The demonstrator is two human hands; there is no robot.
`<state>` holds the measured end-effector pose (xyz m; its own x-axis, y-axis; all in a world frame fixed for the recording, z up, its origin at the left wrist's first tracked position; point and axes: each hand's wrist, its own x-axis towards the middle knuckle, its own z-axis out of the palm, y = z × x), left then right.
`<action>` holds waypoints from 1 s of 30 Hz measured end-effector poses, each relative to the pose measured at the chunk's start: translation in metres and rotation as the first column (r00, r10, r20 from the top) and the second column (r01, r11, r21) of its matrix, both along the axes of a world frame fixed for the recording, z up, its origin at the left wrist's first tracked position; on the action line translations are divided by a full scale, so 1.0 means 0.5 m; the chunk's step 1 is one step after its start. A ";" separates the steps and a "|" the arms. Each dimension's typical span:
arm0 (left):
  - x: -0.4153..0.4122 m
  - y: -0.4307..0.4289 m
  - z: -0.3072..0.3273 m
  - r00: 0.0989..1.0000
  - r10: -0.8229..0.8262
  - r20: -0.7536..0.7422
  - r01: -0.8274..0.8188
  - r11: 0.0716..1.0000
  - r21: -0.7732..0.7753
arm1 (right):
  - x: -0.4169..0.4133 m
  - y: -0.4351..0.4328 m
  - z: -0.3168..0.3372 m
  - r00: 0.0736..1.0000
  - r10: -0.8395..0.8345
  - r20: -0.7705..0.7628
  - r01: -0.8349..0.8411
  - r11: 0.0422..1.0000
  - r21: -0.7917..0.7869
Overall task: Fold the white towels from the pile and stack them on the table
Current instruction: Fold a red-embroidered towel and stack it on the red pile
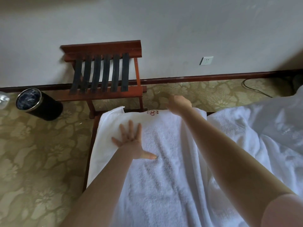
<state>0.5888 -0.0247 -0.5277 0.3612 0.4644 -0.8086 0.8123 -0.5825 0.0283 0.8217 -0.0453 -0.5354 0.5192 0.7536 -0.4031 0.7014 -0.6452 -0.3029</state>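
A white terry-cloth towel (164, 169) lies spread lengthwise over a narrow dark wooden table (91, 145), covering almost all of its top. Only a strip of the table's left edge shows. Near the towel's far edge a small red embroidered emblem (152, 112) faces up.

The left hand (131, 140) rests palm-down on the left half of the towel, fingers straight and fanned apart, thumb stretched out to the right, pressing the cloth flat. The right hand (178, 104) reaches across to the towel's far edge, just right of the emblem. It is blurred, so whether its fingers pinch the hem or merely touch it cannot be told. Both forearms are bare.

Just beside the towel on the right, touching its long edge, lies a rumpled heap of white towels (262, 136).

Beyond the table's far end stands a red-brown wooden luggage rack with black webbing straps (105, 71), set against a pale grey wall (164, 30). To the left of the rack a black cylindrical waste bin with a metal rim (39, 104) stands on a beige floral-patterned carpet (41, 161). A dark wooden skirting board (213, 77) runs along the foot of the wall. A white wall socket (206, 60) sits above it, and a thin black cable (255, 89) curls on the carpet to the far right.
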 end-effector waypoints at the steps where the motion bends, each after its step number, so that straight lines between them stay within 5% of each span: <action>1: 0.000 0.001 -0.003 1.000 -0.001 0.001 0.001 1.000 -0.003 | 0.010 0.012 -0.014 0.998 -0.003 -0.056 0.001 1.000 -0.030; 7: -0.003 0.001 -0.013 1.000 0.004 0.019 -0.004 1.000 0.000 | 0.054 0.046 -0.093 0.944 0.000 -0.331 -0.139 0.908 -0.396; 11: -0.004 0.001 -0.016 0.999 0.015 0.037 -0.015 1.000 0.005 | 0.055 0.056 -0.097 0.919 0.028 -0.393 -0.205 0.886 -0.417; 17: -0.006 0.002 -0.013 0.999 0.018 0.045 -0.019 1.000 0.013 | 0.042 0.070 -0.051 0.961 -0.085 -0.263 0.118 0.987 0.112; 23: 0.013 0.017 0.031 0.998 0.003 0.063 -0.006 0.999 0.040 | -0.020 0.030 0.096 0.990 0.059 -0.125 0.002 0.896 0.444; 28: 0.081 0.128 0.135 0.853 0.044 0.520 -0.230 0.926 0.300 | -0.064 -0.017 0.193 0.987 0.145 -0.070 -0.089 0.854 0.512; 30: 0.112 0.150 0.159 0.793 -0.054 0.606 -0.133 0.956 0.260 | -0.079 -0.036 0.217 0.984 0.168 -0.052 -0.118 0.850 0.513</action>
<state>0.6448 0.0505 -0.4480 0.7049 0.6568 -0.2677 0.7053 -0.6094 0.3621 0.7822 -0.0634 -0.4267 0.3699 0.9290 0.0143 0.7268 -0.2797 -0.6274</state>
